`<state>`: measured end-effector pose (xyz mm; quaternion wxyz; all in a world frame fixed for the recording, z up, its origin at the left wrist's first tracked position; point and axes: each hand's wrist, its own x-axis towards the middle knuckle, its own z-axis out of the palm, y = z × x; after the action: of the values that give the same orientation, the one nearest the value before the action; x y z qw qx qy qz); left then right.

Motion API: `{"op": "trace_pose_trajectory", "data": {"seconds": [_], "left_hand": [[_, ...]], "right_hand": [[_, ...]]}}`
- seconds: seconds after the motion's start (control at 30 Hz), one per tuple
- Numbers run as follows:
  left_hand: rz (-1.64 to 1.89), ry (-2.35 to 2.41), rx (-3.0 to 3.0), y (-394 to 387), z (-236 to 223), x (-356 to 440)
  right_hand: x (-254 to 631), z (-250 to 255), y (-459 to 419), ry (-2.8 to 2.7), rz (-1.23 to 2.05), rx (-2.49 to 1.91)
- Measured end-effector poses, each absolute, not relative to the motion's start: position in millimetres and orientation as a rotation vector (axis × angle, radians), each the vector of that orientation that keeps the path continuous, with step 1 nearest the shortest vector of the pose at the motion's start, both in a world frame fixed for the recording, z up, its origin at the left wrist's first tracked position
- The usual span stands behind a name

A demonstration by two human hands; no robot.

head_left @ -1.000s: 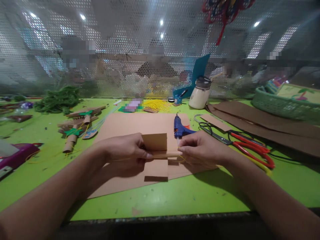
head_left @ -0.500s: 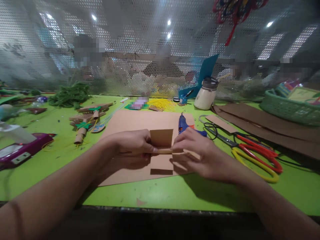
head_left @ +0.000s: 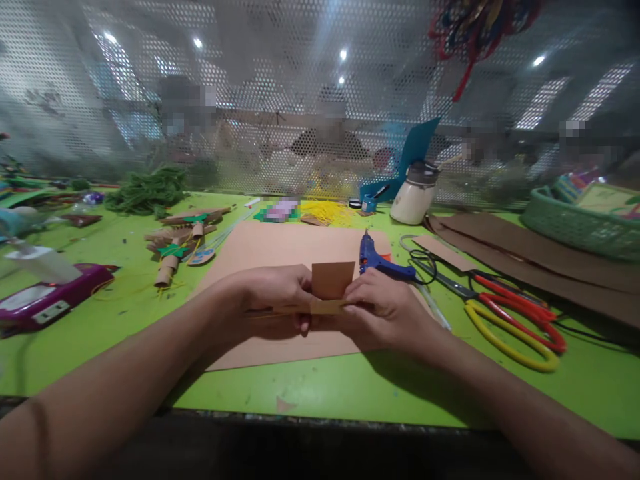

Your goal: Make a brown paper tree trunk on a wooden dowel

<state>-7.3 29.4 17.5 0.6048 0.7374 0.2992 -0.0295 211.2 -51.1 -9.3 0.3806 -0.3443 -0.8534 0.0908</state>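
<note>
Since the earlier frame, the front flap of our brown card piece [head_left: 333,281] has gone from view: half a second ago it lay spread towards us, and now only the upright back flap and a narrow band along its foot show. Our right hand [head_left: 380,303] has also shifted, its thumb and fingertips now drawn together on the card's right edge, where before they were spread more loosely over it. Our left hand [head_left: 280,288] keeps its pinch at the left edge, fingers closed on the card, with the lower fingertips curled beneath. We judge that the front flap is now turned up or under, so the fold seems to be further along, though we cannot tell which way it goes or whether anything fixes it.

The card piece is held between our two hands, above the large brown sheet [head_left: 295,243] on the green worktop [head_left: 325,390]. The blue glue gun [head_left: 383,265] lies just beyond our right hand, with the scissors [head_left: 465,291] farther right.
</note>
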Motion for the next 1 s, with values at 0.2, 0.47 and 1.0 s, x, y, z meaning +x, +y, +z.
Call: {"op": "trace_pose_trajectory", "data": {"seconds": [0.2, 0.47, 1.0], "left_hand": [[-0.101, 0.801, 1.937, 25, 26, -6], [-0.023, 0.829, 2.031, 16, 45, -1], [-0.014, 0.898, 2.069, 5, 58, 3]], "right_hand": [[207, -14, -49, -2.066, 0.338, -1.021], [204, -9, -50, -2.058, 0.416, -1.181], [202, -6, -49, -2.123, 0.457, -1.314]]}}
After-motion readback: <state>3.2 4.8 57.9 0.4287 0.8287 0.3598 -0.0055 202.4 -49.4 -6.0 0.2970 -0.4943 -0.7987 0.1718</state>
